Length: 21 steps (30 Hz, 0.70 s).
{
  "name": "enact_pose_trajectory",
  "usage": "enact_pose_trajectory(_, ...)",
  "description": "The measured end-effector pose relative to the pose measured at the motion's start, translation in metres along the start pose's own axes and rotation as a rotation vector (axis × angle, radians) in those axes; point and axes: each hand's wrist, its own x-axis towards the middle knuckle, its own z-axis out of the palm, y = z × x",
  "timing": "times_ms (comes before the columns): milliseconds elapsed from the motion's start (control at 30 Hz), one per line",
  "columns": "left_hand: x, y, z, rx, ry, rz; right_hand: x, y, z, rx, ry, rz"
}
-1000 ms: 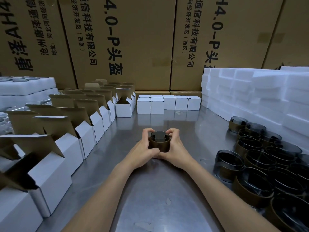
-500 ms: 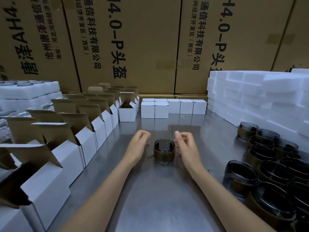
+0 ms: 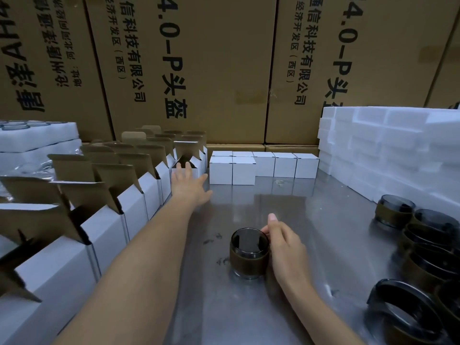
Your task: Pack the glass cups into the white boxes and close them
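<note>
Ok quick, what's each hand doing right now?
Left hand: open, fingers straight, reaching to an open white box.
Right hand: fingers curled against the glass cup standing on the table; a firm grip cannot be told.

Steel table: glass cup centre; open boxes left of it, closed boxes behind, more cups right.

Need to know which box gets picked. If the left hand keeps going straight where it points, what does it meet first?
Probably the open box at the far end of the row: the left hand has its fingertips at that box's front, though depth is unclear.
</note>
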Motion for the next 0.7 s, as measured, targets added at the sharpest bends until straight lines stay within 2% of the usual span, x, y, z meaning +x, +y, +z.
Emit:
enact_pose_trajectory(100, 0.013, -0.001, 0.001, 0.147, -0.018, 0.016, 0.0, 0.001, 0.0, -0.003, 0.0, 0.012)
enact_pose_trajectory(233, 0.024, -0.008, 0.002, 0.154, -0.052, 0.025, 0.001, 0.001, 0.0, -0.023, 0.0, 0.029)
enact_pose_trajectory(433, 0.022, -0.011, 0.003, -0.111, 0.026, 0.033, 0.0, -0.002, -0.002, -0.051, -0.013, 0.047)
enact_pose_trajectory(700, -0.031, 0.017, -0.003, -0.388, 0.233, 0.138, 0.0, -0.004, -0.002, -0.071, -0.023, 0.066)
